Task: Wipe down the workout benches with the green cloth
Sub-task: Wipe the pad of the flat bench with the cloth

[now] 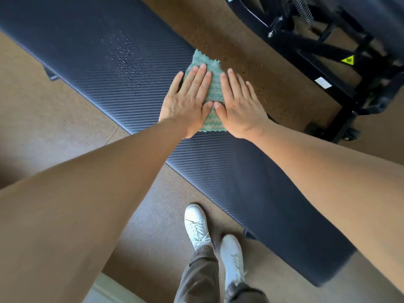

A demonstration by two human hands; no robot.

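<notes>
At frame centre, pressing green cloth [213, 89] onto bench [98, 62] with left hand [188, 103] and right hand [240, 106], fingers straight; upper right, yellow warning sticker [347, 60], white label [323, 82], unreadable.

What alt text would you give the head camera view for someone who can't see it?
A person's left hand and right hand press flat, side by side, on a green cloth on a dark workout bench. Droplets bead on the bench left of the cloth; white shoes stand on the floor.
</notes>
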